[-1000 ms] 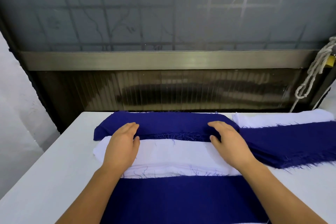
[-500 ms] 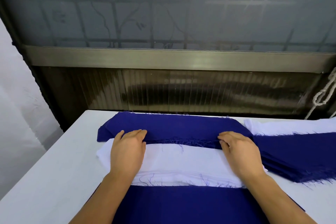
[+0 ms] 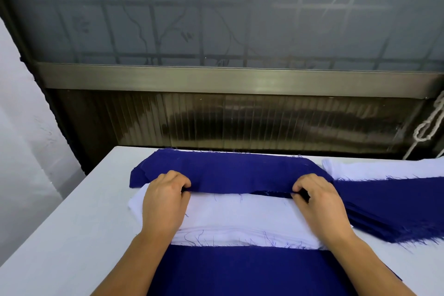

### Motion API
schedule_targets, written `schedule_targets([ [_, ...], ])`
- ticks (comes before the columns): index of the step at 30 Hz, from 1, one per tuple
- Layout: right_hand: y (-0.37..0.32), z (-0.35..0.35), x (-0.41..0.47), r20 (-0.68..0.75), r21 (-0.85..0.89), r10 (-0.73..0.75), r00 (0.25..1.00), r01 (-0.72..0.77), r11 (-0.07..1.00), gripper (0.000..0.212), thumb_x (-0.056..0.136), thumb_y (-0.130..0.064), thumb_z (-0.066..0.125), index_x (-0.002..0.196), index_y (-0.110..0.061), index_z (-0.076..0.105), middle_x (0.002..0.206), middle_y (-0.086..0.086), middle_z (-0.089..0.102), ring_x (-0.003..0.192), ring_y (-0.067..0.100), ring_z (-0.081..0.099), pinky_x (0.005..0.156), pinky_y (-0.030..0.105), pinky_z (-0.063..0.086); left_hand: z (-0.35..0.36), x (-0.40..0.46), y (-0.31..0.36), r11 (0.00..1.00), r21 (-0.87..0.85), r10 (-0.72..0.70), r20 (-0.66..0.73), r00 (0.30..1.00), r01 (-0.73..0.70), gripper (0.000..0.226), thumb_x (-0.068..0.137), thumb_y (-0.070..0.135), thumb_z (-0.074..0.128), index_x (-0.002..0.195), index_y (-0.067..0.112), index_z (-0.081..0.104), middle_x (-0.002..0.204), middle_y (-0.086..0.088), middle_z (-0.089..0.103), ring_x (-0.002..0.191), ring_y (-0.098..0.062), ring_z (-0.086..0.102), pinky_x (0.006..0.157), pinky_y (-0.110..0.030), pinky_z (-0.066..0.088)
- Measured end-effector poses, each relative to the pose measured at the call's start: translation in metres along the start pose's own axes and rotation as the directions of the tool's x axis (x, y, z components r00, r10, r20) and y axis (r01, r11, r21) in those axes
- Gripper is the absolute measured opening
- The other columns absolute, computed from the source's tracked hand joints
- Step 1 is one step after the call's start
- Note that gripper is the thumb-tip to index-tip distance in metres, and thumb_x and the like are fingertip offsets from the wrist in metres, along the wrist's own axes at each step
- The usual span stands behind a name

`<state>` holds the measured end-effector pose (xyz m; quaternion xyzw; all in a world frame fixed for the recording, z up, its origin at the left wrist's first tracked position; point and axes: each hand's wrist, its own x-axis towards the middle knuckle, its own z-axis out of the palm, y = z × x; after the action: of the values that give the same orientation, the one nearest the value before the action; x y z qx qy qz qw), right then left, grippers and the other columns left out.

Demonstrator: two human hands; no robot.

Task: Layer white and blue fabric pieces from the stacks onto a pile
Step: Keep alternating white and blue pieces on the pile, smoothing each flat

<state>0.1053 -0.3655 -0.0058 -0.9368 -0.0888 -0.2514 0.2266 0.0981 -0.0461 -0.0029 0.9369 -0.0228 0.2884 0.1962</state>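
A stack of blue fabric [image 3: 230, 170] lies at the far side of the white table [image 3: 79, 235]. In front of it sits a white fabric stack [image 3: 240, 216], and nearest me a blue piece [image 3: 240, 271] tops a pile. My left hand [image 3: 164, 204] pinches the near edge of the top blue piece at its left. My right hand [image 3: 317, 202] pinches the same edge at its right. The edge between my hands is lifted slightly off the stack.
More blue fabric [image 3: 394, 206] and white fabric [image 3: 384, 169] lie at the right. A dark window frame and ribbed panel [image 3: 240, 122] stand right behind the table. A white rope [image 3: 430, 125] hangs at the far right. A wall runs along the left.
Both hands lay flat on the blue stack's near edge before; now their fingers have curled and pinch the top blue piece, raising its edge a little.
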Motion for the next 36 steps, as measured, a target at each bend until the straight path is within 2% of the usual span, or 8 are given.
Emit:
schedule_targets([
  [6, 0.0, -0.009, -0.009, 0.028, 0.128, 0.0, 1.0, -0.003, 0.992, 0.017, 0.088, -0.01, 0.067, 0.09, -0.026, 0.062, 0.109, -0.018, 0.06, 0.1, 0.005, 0.053, 0.082, 0.029, 0.051, -0.008, -0.007, -0.005, 0.999, -0.042, -0.027, -0.037, 0.999, 0.025, 0.022, 0.078, -0.001, 0.074, 0.093, 0.014, 0.074, 0.104, 0.003, 0.071, 0.093, -0.018, 0.066, 0.081, -0.024, 0.045],
  [16, -0.019, -0.054, -0.035, 0.034, 0.119, -0.066, 0.997, 0.062, 0.991, 0.026, 0.082, 0.0, 0.072, 0.101, -0.018, 0.07, 0.091, -0.018, 0.06, 0.087, 0.006, 0.059, 0.074, 0.016, 0.047, -0.057, -0.031, 0.002, 0.988, -0.146, 0.051, -0.056, 0.997, -0.059, 0.027, 0.076, -0.003, 0.076, 0.088, 0.021, 0.069, 0.088, 0.014, 0.065, 0.079, -0.009, 0.06, 0.069, -0.017, 0.044],
  [21, -0.023, -0.106, -0.074, 0.087, 0.226, -0.071, 0.994, 0.05, 0.973, 0.023, 0.081, -0.016, 0.07, 0.084, -0.039, 0.067, 0.088, -0.016, 0.064, 0.081, 0.003, 0.062, 0.063, 0.016, 0.045, -0.105, -0.056, 0.007, 0.95, -0.289, 0.166, 0.131, 0.977, -0.122, 0.027, 0.082, 0.016, 0.074, 0.085, 0.04, 0.063, 0.088, 0.024, 0.064, 0.081, -0.002, 0.062, 0.069, -0.009, 0.043],
  [24, -0.017, -0.132, -0.088, 0.228, 0.193, -0.025, 0.973, -0.02, 0.981, 0.031, 0.076, -0.016, 0.078, 0.082, -0.043, 0.066, 0.081, -0.02, 0.067, 0.074, 0.0, 0.063, 0.06, 0.013, 0.045, -0.129, -0.065, 0.002, 0.934, -0.349, 0.218, 0.372, 0.902, -0.082, 0.021, 0.079, 0.031, 0.076, 0.088, 0.048, 0.066, 0.088, 0.024, 0.068, 0.082, 0.001, 0.064, 0.07, -0.006, 0.043],
  [27, -0.017, -0.148, -0.086, 0.614, 0.187, 0.072, 0.786, -0.234, 0.954, 0.027, 0.084, -0.022, 0.073, 0.083, -0.048, 0.066, 0.085, -0.02, 0.071, 0.074, -0.002, 0.064, 0.066, 0.01, 0.046, -0.14, -0.063, -0.001, 0.954, -0.3, 0.216, 0.67, 0.71, -0.006, 0.019, 0.077, 0.052, 0.073, 0.094, 0.054, 0.065, 0.093, 0.03, 0.066, 0.087, 0.006, 0.061, 0.074, -0.005, 0.04],
  [30, -0.015, -0.142, -0.083, 0.716, 0.136, 0.107, 0.69, -0.288, 0.948, 0.018, 0.089, -0.023, 0.068, 0.083, -0.039, 0.071, 0.092, -0.019, 0.071, 0.083, -0.002, 0.066, 0.075, 0.014, 0.048, -0.136, -0.06, 0.001, 0.966, -0.257, 0.19, 0.795, 0.576, 0.037, 0.016, 0.078, 0.053, 0.069, 0.093, 0.053, 0.065, 0.093, 0.025, 0.067, 0.086, -0.001, 0.062, 0.073, -0.011, 0.045],
  [33, -0.016, -0.135, -0.078, 0.562, 0.143, 0.147, 0.814, -0.271, 0.952, 0.015, 0.088, -0.021, 0.07, 0.085, -0.035, 0.069, 0.088, -0.021, 0.07, 0.084, -0.001, 0.065, 0.072, 0.012, 0.046, -0.135, -0.057, 0.007, 0.951, -0.295, 0.139, 0.678, 0.722, 0.094, 0.017, 0.086, 0.035, 0.071, 0.09, 0.05, 0.065, 0.088, 0.022, 0.068, 0.083, 0.001, 0.063, 0.071, -0.01, 0.046],
  [36, -0.025, -0.133, -0.074, 0.182, 0.217, 0.086, 0.98, -0.125, 0.968, 0.016, 0.087, -0.019, 0.069, 0.085, -0.034, 0.066, 0.089, -0.025, 0.066, 0.085, -0.003, 0.061, 0.069, 0.01, 0.044, -0.141, -0.055, 0.014, 0.944, -0.331, 0.103, 0.296, 0.95, 0.001, 0.012, 0.083, 0.034, 0.068, 0.089, 0.045, 0.066, 0.089, 0.023, 0.067, 0.085, 0.002, 0.062, 0.07, -0.006, 0.044],
])
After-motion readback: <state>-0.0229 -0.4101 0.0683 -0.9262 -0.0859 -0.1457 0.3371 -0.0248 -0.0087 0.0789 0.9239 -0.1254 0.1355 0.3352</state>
